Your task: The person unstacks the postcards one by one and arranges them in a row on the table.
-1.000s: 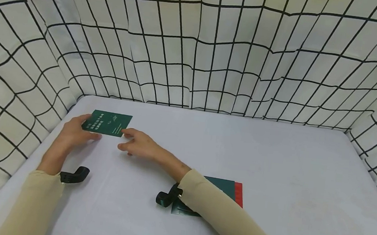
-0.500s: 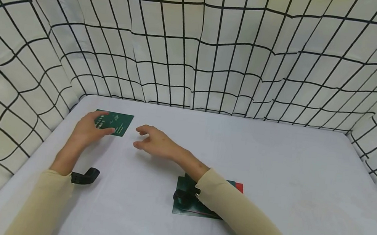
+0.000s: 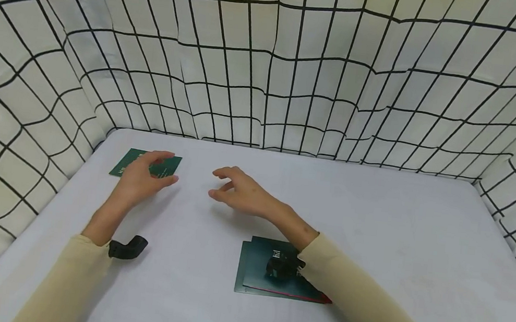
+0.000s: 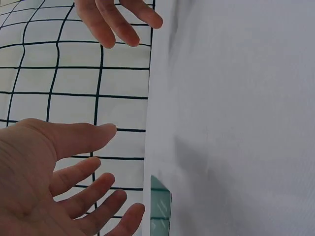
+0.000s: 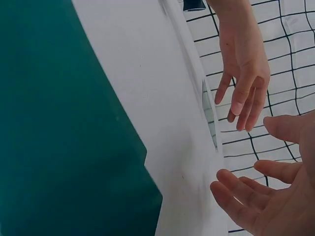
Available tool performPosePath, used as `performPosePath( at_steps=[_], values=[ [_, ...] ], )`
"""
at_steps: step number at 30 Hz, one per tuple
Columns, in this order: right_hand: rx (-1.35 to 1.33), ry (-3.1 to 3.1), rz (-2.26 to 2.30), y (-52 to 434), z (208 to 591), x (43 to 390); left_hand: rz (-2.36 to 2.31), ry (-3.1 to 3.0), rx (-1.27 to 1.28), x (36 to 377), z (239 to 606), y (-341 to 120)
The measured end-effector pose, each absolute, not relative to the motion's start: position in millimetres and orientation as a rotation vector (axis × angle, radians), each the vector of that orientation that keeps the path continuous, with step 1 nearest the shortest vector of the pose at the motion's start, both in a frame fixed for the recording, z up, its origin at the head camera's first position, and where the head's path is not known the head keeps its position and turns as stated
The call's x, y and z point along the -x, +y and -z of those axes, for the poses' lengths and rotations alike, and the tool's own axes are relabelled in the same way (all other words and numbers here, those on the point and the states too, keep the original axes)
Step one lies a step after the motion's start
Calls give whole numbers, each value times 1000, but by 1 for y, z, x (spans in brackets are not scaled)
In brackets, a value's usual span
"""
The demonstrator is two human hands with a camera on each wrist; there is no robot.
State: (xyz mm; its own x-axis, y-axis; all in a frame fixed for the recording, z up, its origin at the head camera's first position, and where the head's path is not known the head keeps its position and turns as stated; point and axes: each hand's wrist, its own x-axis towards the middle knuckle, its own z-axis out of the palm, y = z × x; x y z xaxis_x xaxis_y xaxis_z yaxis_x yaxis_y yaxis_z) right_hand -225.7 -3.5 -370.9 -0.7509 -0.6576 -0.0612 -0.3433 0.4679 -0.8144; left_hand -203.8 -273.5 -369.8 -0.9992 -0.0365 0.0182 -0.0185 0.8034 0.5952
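A thin green book (image 3: 120, 165) with white print lies flat at the table's back left. My left hand (image 3: 139, 179) hovers over its right part, fingers loosely bent with nothing between them, and hides much of the cover. To the right of it, my right hand (image 3: 250, 194) hangs above the table with thumb and fingers spread apart, holding nothing. Beneath the right forearm lie several overlapping green books (image 3: 258, 266), with a red edge showing at the lower right. The right wrist view shows a green cover (image 5: 59, 123) large at left and the left hand (image 5: 243, 69) across from the right.
A white cloth covers the table (image 3: 397, 228). Black netting (image 3: 292, 80) over a pale backing rises along the back and both sides. Each wrist carries a black camera mount, the left one (image 3: 128, 248) standing out beside the sleeve.
Both hands have moved right, away from the back-left book, which stays in place. The right hand has come off its edge, the left hand off its left side. More of the overlapping books shows.
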Motion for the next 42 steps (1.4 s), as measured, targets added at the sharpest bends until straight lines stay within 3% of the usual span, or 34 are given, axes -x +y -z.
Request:
performPosePath(
  at_steps=[42],
  values=[
    [826,2530,1103,112,364,175,1155,-2991,751,167,384,-162]
  ],
)
